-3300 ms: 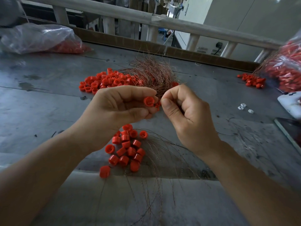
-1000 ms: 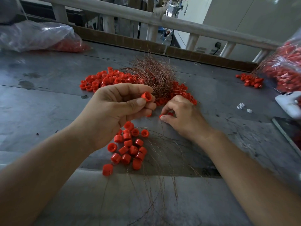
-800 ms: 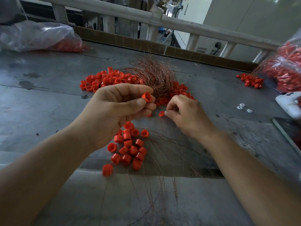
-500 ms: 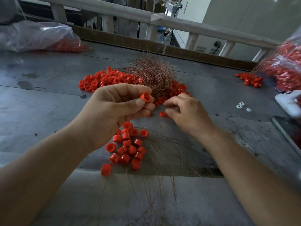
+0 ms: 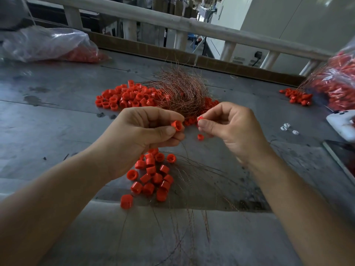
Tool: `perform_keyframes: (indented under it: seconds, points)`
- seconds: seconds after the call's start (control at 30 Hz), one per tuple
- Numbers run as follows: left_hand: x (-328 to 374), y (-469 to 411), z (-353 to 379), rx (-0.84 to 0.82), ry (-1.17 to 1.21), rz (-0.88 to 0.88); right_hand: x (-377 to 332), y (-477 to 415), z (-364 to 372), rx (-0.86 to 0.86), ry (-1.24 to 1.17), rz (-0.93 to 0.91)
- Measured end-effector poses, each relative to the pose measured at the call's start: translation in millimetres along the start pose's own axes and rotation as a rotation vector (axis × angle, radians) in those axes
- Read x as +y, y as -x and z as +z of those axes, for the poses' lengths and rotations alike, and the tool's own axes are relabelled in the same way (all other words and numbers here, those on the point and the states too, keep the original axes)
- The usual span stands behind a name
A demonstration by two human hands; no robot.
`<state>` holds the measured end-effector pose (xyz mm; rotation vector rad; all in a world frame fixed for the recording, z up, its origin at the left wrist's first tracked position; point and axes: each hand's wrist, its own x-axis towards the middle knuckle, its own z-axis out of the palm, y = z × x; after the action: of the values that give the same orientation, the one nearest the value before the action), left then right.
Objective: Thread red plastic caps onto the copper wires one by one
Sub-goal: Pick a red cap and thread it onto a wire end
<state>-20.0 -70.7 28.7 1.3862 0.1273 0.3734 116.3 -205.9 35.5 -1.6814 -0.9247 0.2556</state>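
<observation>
My left hand (image 5: 142,137) pinches a red plastic cap (image 5: 177,125) between thumb and fingers, and thin copper wires (image 5: 190,177) trail down from it over the table. My right hand (image 5: 232,129) pinches a second red cap (image 5: 200,118) at its fingertips, a few centimetres right of the first. One loose cap (image 5: 200,137) lies on the table under the hands. Several threaded caps (image 5: 153,177) lie in a cluster below my left hand. A tangled bundle of copper wire (image 5: 182,93) sits behind the hands on a heap of loose red caps (image 5: 124,96).
The grey metal table (image 5: 57,121) has a clear bag of red caps (image 5: 50,45) at far left and another bag (image 5: 338,85) at far right with a small cap pile (image 5: 296,96). A white device (image 5: 343,123) and small white pieces (image 5: 287,127) lie at right.
My right hand has lifted from the table with a red cap pinched in its fingers and come up beside my left hand. My left hand has kept its cap.
</observation>
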Motion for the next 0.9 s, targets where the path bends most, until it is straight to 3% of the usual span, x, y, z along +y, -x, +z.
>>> perform_keyframes:
  seconds: [0.23, 0.63, 0.9]
  points:
    - [-2, -1, 0, 0.021, 0.002, -0.012, -10, 6, 6, -0.143, -0.265, 0.086]
    - [-2, -1, -1, 0.030, -0.020, -0.023, -10, 10, 9, -0.190, -0.270, 0.069]
    - [-1, -2, -2, 0.019, -0.018, -0.017, -10, 12, 14, -0.189, -0.251, -0.045]
